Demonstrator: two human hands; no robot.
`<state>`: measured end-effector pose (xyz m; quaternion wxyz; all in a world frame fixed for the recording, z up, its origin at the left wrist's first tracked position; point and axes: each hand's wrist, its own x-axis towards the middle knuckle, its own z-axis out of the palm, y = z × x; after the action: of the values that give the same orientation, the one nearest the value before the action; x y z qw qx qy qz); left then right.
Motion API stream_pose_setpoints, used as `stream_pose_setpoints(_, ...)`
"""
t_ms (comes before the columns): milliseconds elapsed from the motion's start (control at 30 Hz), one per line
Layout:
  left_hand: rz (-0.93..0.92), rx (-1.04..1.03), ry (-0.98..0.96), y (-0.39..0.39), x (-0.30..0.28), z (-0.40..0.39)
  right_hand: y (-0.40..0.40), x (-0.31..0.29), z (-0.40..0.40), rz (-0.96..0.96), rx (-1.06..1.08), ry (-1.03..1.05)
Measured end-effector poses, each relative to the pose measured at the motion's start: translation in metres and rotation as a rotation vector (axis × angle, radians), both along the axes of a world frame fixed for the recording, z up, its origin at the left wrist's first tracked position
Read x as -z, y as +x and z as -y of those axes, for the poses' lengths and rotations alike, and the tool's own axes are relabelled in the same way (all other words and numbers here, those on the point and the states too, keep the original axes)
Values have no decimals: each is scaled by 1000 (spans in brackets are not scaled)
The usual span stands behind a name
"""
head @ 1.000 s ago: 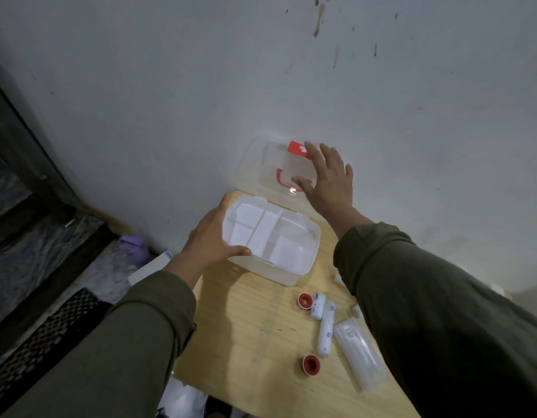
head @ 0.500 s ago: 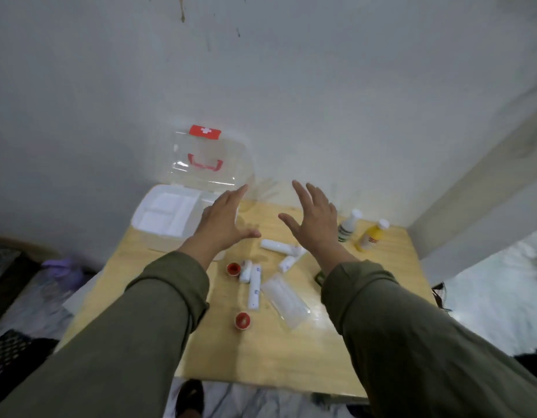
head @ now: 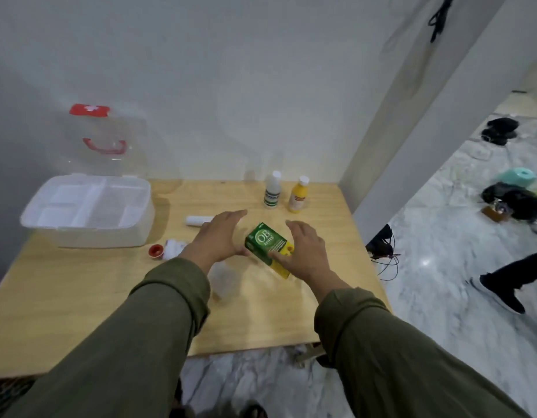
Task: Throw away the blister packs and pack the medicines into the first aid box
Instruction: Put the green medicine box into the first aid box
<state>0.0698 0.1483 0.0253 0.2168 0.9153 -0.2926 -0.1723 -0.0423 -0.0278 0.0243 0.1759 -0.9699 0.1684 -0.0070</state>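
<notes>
Two olive sleeves are reaching from the near edge over the wooden table [head: 80, 303]. The right hand [head: 306, 251] is touching the green and yellow medicine box [head: 268, 247] with its thumb, fingers spread wide – whether it is gripping cannot be told. The left hand [head: 219, 239] is lying open just beside the box on the left, holding nothing. Farther left, a red cap [head: 155, 251] is sitting near the open first aid box [head: 89, 211]. At the far side a white bottle [head: 272, 190] and a yellow bottle [head: 298, 194] are standing upright – close together.
</notes>
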Motion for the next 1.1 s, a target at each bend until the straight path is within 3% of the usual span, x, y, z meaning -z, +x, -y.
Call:
stream_pose_setpoints(400, -107, -10, -75, -15, 37, 46, -18, 33, 19, -112, 22, 133)
stream_pose_setpoints(633, -115, -119, -129, -7, 21, 47, -6, 11, 20, 145, 0, 439)
stream_pose_setpoints(867, -41, -219, -258, 11, -29, 34, 23, -40, 16, 366, -59, 551)
stream_pose_setpoints(1100, 45, -316, -288, 35, -65, -31, 73, -75, -37, 426, -128, 604)
